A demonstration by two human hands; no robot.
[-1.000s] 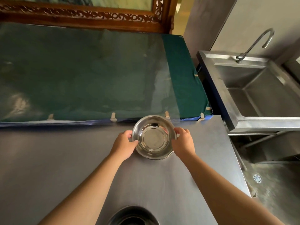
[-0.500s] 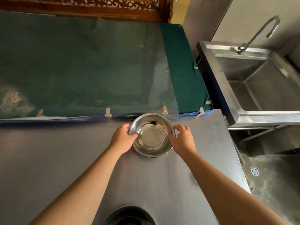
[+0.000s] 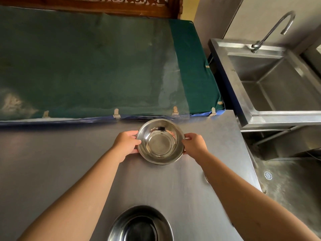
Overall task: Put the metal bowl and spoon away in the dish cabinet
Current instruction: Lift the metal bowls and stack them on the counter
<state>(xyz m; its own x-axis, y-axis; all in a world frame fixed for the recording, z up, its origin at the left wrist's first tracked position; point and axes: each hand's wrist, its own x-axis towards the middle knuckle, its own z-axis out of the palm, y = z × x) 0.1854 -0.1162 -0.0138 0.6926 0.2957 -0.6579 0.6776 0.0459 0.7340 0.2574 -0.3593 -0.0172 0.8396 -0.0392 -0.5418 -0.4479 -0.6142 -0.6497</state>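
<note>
A shiny round metal bowl [image 3: 160,141] sits upright and empty on the steel counter [image 3: 173,188], near its far edge. My left hand [image 3: 126,143] grips the bowl's left rim and my right hand [image 3: 194,145] grips its right rim. A small metal piece [image 3: 206,177] shows by my right forearm, mostly hidden; I cannot tell whether it is the spoon. No dish cabinet is in view.
A second, larger metal bowl [image 3: 140,225] lies at the counter's near edge. Behind the counter lies a green cloth-covered table [image 3: 86,66] under clear film. To the right stands a steel sink [image 3: 278,84] with a curved tap [image 3: 272,28], and a floor drain [image 3: 268,175] below.
The view has tilted down slightly. Both hands stay on the bowl's rim, with the right hand closing in onto the rim; the bowl has hardly moved.
</note>
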